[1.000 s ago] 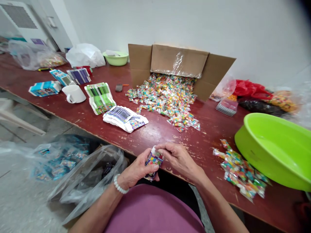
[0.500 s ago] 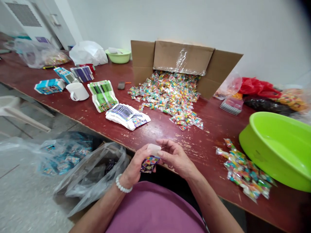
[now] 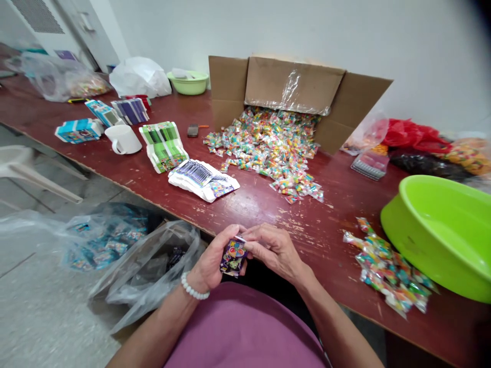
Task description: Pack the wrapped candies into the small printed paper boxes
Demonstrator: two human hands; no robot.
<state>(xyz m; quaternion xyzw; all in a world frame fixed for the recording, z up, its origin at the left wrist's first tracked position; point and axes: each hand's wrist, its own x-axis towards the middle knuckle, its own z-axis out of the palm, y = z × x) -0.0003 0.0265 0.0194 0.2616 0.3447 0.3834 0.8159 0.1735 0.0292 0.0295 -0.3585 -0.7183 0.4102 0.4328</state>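
A small purple printed carton (image 3: 233, 256) is held upright at the table's near edge, in front of my body. My left hand (image 3: 213, 260) wraps round its side, with a white bead bracelet at the wrist. At the carton's top, the fingers of my right hand (image 3: 274, 250) are pinched on the white end flap (image 3: 240, 238). The carton's inside is hidden. Beyond my hands lies a stack of flat purple cartons (image 3: 203, 179), beside green flat cartons (image 3: 165, 145).
Wrapped candies (image 3: 276, 145) spill from a cardboard box (image 3: 295, 84). More candies (image 3: 391, 268) lie by a green basin (image 3: 402, 220) at right. A white mug (image 3: 125, 140) and blue cartons (image 3: 79, 131) stand at left. Below the edge is a plastic-lined box (image 3: 146, 276).
The white top flap, which stood up before, is now folded down over the carton's end. My right fingers have closed in on it. The view has shifted slightly.
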